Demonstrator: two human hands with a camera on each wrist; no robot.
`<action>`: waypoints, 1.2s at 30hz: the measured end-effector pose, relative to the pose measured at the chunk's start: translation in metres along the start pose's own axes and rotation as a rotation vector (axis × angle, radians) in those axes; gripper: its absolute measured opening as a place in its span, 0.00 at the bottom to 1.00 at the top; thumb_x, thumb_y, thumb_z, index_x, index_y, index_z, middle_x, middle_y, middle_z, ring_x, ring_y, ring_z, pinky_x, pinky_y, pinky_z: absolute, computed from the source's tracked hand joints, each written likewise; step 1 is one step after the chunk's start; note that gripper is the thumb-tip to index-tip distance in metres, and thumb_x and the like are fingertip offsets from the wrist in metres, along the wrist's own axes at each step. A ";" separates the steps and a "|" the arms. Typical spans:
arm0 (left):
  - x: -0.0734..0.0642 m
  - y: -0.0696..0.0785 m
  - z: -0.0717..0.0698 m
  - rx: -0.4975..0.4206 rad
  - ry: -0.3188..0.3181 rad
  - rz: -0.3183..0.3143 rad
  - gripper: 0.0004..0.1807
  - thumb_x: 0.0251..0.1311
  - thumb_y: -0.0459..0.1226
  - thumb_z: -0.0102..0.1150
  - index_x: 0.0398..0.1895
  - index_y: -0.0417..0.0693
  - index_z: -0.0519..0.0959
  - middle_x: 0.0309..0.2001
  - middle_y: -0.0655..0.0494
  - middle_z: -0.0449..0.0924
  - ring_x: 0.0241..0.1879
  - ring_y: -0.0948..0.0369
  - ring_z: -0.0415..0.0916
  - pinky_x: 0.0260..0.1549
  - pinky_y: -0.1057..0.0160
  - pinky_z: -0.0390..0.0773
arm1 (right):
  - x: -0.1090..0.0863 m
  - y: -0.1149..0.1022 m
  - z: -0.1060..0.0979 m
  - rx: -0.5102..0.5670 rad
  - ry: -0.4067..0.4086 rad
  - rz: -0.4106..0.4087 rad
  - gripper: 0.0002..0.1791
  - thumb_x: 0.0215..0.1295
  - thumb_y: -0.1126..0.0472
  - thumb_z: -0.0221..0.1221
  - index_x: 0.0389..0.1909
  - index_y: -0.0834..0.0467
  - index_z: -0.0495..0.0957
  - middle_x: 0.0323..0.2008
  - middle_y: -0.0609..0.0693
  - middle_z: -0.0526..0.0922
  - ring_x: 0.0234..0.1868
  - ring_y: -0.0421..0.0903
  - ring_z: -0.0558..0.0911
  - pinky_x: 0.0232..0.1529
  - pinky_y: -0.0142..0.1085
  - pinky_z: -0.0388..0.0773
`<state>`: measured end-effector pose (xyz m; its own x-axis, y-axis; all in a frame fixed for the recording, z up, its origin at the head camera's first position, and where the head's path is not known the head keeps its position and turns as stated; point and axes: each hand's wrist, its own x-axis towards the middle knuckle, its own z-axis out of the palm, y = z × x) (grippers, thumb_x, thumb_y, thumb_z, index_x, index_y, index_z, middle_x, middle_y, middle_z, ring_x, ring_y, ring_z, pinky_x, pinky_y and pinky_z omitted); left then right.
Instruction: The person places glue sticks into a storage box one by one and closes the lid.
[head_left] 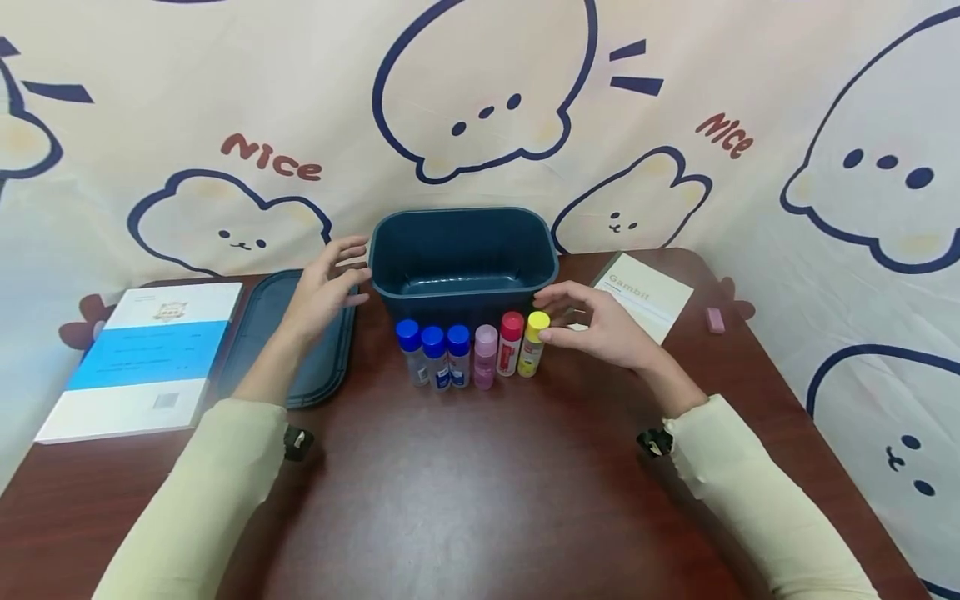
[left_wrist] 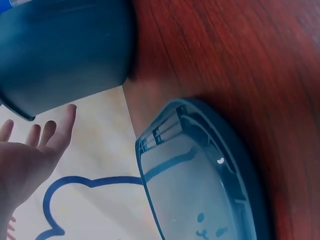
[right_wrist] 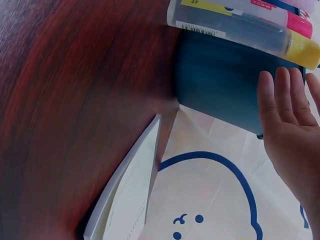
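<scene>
Blue bin (head_left: pixel 463 242) | on table (head_left: pixel 450 492), behind six bottles (head_left: pixel 485 354) | left hand (head_left: pixel 327 282) and right hand (head_left: pixel 600 330) flanking it, fingers loosely extended, holding nothing | step: apparently positioning | next: probably calls for inward contact

Wears plain, matte fabric in pale cream with a faint yellow-green cast, fairly loose along the left sleeve (head_left: pixel 198 500) and the right sleeve (head_left: pixel 768 504), lightly creased and ending far out on the forearms in a soft, slightly uneven left cuff (head_left: pixel 251 412) and a similarly rumpled right cuff (head_left: pixel 693 417). Carries a small black device (head_left: pixel 297 442) at the right edge of the left cuff and a matching black unit (head_left: pixel 656 442) at the left edge of the right cuff, both compact, with a little pale patch.
</scene>
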<state>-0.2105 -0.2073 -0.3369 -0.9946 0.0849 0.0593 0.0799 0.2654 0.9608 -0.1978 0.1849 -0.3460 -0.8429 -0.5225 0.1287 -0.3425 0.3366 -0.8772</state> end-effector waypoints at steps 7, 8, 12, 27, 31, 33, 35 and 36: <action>0.005 -0.001 0.006 -0.081 0.011 -0.026 0.26 0.75 0.38 0.49 0.74 0.49 0.64 0.72 0.48 0.64 0.66 0.47 0.68 0.58 0.42 0.76 | 0.000 0.003 0.004 0.016 -0.012 -0.019 0.25 0.62 0.61 0.69 0.60 0.61 0.76 0.54 0.54 0.81 0.51 0.52 0.80 0.54 0.48 0.81; 0.006 -0.001 0.006 -0.091 0.014 -0.031 0.26 0.75 0.37 0.49 0.74 0.50 0.64 0.72 0.48 0.63 0.66 0.47 0.68 0.59 0.41 0.75 | 0.001 0.003 0.005 0.018 -0.015 -0.019 0.25 0.62 0.60 0.69 0.60 0.61 0.76 0.54 0.54 0.81 0.51 0.52 0.80 0.54 0.48 0.81; 0.007 0.000 0.007 -0.106 0.018 -0.046 0.26 0.75 0.37 0.48 0.75 0.50 0.64 0.74 0.48 0.61 0.67 0.49 0.65 0.60 0.41 0.74 | 0.002 0.005 0.006 0.026 -0.029 -0.015 0.25 0.63 0.61 0.69 0.59 0.61 0.76 0.53 0.54 0.81 0.52 0.54 0.80 0.54 0.47 0.81; 0.009 0.001 0.020 -0.159 0.014 -0.071 0.27 0.76 0.34 0.41 0.76 0.47 0.61 0.77 0.45 0.53 0.70 0.45 0.58 0.55 0.45 0.77 | -0.003 0.011 0.007 0.074 -0.027 -0.015 0.21 0.65 0.65 0.67 0.58 0.62 0.77 0.50 0.56 0.81 0.51 0.60 0.80 0.55 0.54 0.80; 0.009 0.002 0.020 -0.180 0.019 -0.096 0.27 0.76 0.34 0.39 0.77 0.48 0.61 0.77 0.44 0.52 0.73 0.45 0.54 0.55 0.46 0.78 | -0.003 0.012 0.007 0.087 -0.023 -0.009 0.21 0.65 0.65 0.67 0.58 0.62 0.76 0.50 0.56 0.81 0.52 0.60 0.80 0.55 0.54 0.80; 0.009 0.002 0.019 -0.186 0.020 -0.102 0.27 0.76 0.35 0.39 0.77 0.49 0.61 0.78 0.45 0.51 0.74 0.45 0.53 0.55 0.47 0.79 | -0.002 0.013 0.008 0.088 -0.016 -0.007 0.21 0.66 0.65 0.67 0.58 0.62 0.76 0.51 0.56 0.81 0.53 0.60 0.80 0.55 0.51 0.81; 0.009 0.003 0.018 -0.188 0.018 -0.103 0.27 0.76 0.35 0.39 0.77 0.50 0.62 0.78 0.45 0.51 0.74 0.45 0.53 0.53 0.50 0.80 | -0.001 0.013 0.008 0.086 -0.013 -0.009 0.20 0.66 0.65 0.66 0.58 0.62 0.77 0.50 0.56 0.81 0.53 0.61 0.80 0.54 0.48 0.82; 0.009 0.002 0.018 -0.188 0.018 -0.102 0.27 0.76 0.36 0.40 0.77 0.51 0.62 0.78 0.45 0.51 0.73 0.45 0.54 0.53 0.51 0.81 | -0.001 0.013 0.009 0.084 -0.012 -0.012 0.20 0.66 0.65 0.66 0.57 0.62 0.77 0.50 0.56 0.81 0.53 0.61 0.80 0.53 0.47 0.82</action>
<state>-0.2176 -0.1889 -0.3387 -0.9981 0.0489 -0.0380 -0.0337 0.0877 0.9956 -0.1983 0.1830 -0.3616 -0.8337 -0.5356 0.1344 -0.3163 0.2636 -0.9113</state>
